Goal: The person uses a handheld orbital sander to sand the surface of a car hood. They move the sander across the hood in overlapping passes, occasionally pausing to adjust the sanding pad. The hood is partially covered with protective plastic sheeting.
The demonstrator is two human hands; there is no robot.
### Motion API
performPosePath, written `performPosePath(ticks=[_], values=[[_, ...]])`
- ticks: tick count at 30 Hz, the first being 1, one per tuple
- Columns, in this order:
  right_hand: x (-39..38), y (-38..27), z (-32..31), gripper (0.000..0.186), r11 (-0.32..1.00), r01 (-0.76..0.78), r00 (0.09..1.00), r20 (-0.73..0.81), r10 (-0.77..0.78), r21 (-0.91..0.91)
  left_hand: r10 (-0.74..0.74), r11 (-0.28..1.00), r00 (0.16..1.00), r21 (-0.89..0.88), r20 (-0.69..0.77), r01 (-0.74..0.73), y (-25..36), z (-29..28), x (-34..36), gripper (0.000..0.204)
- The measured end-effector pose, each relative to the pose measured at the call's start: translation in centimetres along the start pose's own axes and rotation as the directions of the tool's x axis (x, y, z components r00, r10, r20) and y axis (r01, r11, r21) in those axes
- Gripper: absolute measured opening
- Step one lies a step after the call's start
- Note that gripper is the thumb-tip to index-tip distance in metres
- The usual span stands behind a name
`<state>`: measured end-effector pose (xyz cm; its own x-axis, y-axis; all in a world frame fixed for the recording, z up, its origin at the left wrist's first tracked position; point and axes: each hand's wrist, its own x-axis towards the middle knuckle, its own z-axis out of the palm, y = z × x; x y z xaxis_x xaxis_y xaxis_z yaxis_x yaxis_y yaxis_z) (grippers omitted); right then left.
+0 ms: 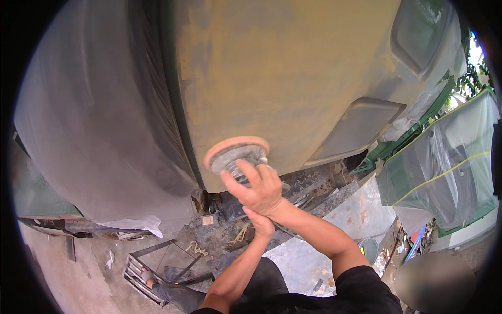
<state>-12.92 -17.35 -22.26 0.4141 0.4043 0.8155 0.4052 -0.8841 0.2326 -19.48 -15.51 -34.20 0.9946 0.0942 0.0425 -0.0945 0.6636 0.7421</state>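
Note:
My right hand (257, 187) is closed on a round disc sander (238, 157) with a grey body and an orange rim. The sander is at the lower left part of a large tan panel (277, 83) with grey patches, near its bottom edge. Blur and the viewing angle hide whether the disc touches the panel. My left hand (260, 224) lies against the underside of my right wrist. Its thumb shows at the wrist, while its other fingers are hidden behind it.
Grey plastic sheeting (104, 115) hangs left of the panel. Below, a black metal frame (151, 267) stands on the floor with a foot on it. A bucket (369, 250) stands right of my arm. Clear sheeting covers a green part (444, 172) at the right.

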Motion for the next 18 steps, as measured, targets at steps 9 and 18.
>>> performPosePath(ticks=[9,18], values=[[17.9,11.7,-9.5,0.045,0.993,-0.109,0.900,-0.420,0.113,0.035,0.402,0.858,0.727,0.048,0.557,-0.511,15.2,18.4,9.1,0.071],[3.5,1.5,-1.0,0.048,0.998,0.063,0.993,-0.096,-0.063,-0.001,0.040,0.977,0.997,-0.205,-0.069,-0.054,-1.8,1.7,2.8,0.084]])
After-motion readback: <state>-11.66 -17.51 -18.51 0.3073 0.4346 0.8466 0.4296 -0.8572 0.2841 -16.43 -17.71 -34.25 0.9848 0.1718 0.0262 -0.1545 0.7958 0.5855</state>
